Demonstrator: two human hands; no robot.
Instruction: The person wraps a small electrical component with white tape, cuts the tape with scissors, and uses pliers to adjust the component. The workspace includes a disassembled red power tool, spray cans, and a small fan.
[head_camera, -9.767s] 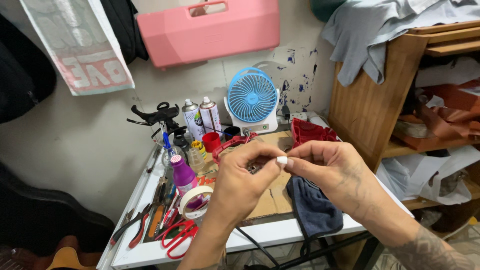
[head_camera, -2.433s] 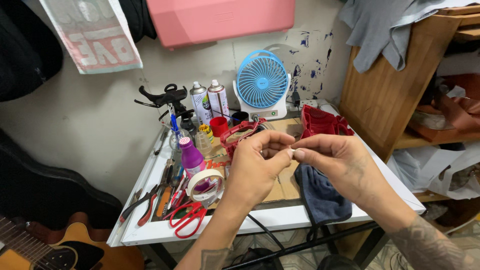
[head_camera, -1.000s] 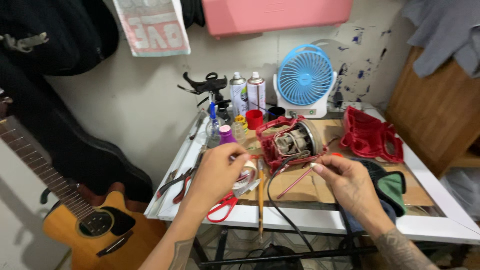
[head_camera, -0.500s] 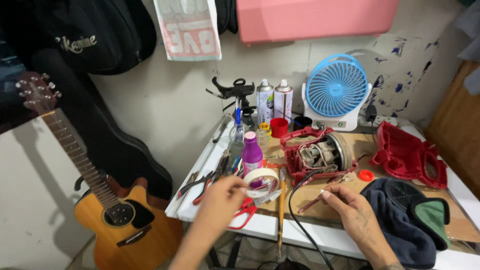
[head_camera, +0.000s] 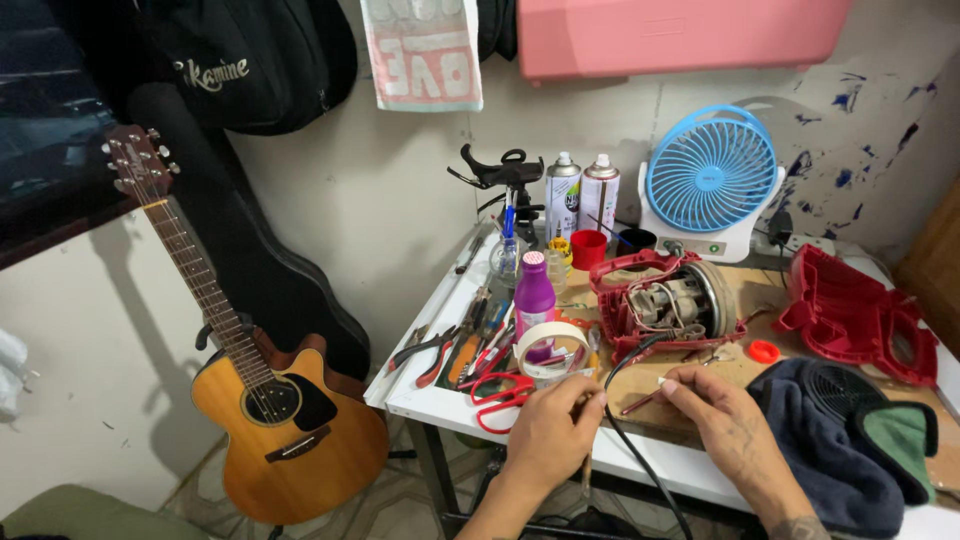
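My left hand (head_camera: 553, 425) lay palm-down at the near edge of the white worktop (head_camera: 430, 400), its fingers clenched around a thin wooden-handled tool (head_camera: 586, 462) beside a black cable (head_camera: 630, 440). My right hand (head_camera: 722, 425) reached in from the right, fingers pinching a slim red-tipped wire (head_camera: 640, 402). Just beyond stood a roll of masking tape (head_camera: 551, 348), a purple bottle (head_camera: 534, 295), and an opened red motor housing (head_camera: 668, 303). Two grey spray cans (head_camera: 581, 195) stood upright by the wall beside a blue fan (head_camera: 711, 170).

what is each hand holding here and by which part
Left hand grips a thin wooden stick near its top; right hand pinches a thin red wire at its end.
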